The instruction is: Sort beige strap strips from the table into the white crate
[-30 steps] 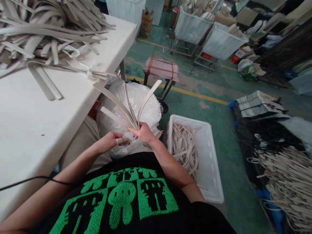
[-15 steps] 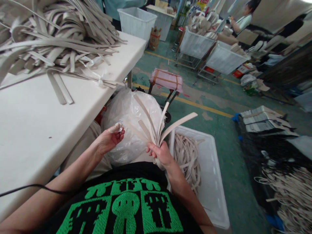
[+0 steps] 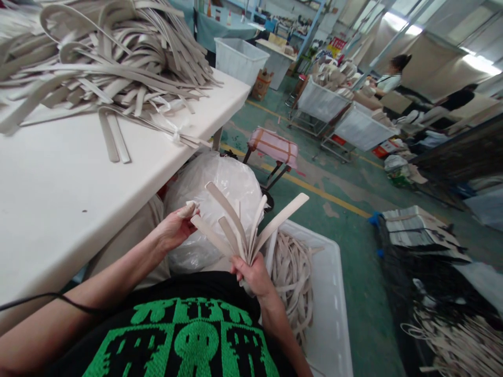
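My right hand (image 3: 251,272) is closed round the lower ends of a bunch of beige strips (image 3: 243,228) that fan upward. My left hand (image 3: 175,230) is just left of the bunch, fingers curled, with taped fingertips touching the end of the leftmost strip. Both hands hover over my lap, in front of a white plastic bag (image 3: 220,199). A white bin (image 3: 330,314) with several more strips lies on the floor to the right of my right hand.
A white table (image 3: 58,193) on the left bears a big heap of beige strips (image 3: 102,57). A padded stool (image 3: 273,146) stands beyond the bag. Carts, white bins and stacks fill the green floor; a person works at the far back right.
My right hand with the bunch has shifted slightly left and the strips have turned. My left hand has stayed beside them and now touches one strip. The view has tilted up.
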### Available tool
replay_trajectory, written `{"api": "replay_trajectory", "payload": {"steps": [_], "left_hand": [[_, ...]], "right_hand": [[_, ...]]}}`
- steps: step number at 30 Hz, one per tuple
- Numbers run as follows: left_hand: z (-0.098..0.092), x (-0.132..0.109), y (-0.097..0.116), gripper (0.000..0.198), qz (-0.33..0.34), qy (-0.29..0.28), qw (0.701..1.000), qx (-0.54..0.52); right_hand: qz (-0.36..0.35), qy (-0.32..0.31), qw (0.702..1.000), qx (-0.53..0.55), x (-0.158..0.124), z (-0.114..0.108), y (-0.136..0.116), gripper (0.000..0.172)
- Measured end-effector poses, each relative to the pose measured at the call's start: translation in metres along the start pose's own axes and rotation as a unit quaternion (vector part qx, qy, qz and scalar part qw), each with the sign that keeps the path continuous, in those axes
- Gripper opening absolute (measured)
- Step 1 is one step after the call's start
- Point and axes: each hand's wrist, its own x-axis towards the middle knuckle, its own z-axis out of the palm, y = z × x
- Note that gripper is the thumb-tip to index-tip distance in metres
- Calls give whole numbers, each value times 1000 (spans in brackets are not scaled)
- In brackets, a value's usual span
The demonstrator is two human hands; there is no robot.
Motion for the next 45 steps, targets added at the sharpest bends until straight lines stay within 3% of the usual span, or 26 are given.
{"api": "replay_trajectory", "payload": {"steps": [7,13,21,26,33,35,38,45], "left_hand": [[4,-6,1,24,-18,12,999,-25],[1,-2,2,37,-10,14,999,-50],[5,-11,0,27,-39,43,998,-31],[-3,-7,-15,11,1,15,1000,6],[-9,-6,-40,22,1,-82,987,136],[-10,-6,-38,24,5,-110,978,177],[-14,-4,-32,34,22,-104,973,207],[-17,7,-17,47,64,-99,964,240]], "right_hand": [[2,17,1000,-15,7,5,3,41],[12,1,999,-36,5,8,6,36],[23,64,997,-34,10,11,11,34],[35,93,994,-42,12,16,7,33],[19,71,997,-24,30,31,-11,33],[6,54,998,-14,34,32,-15,34],[1,50,999,-9,37,30,-14,36],[0,30,998,-56,35,15,11,35]]}}
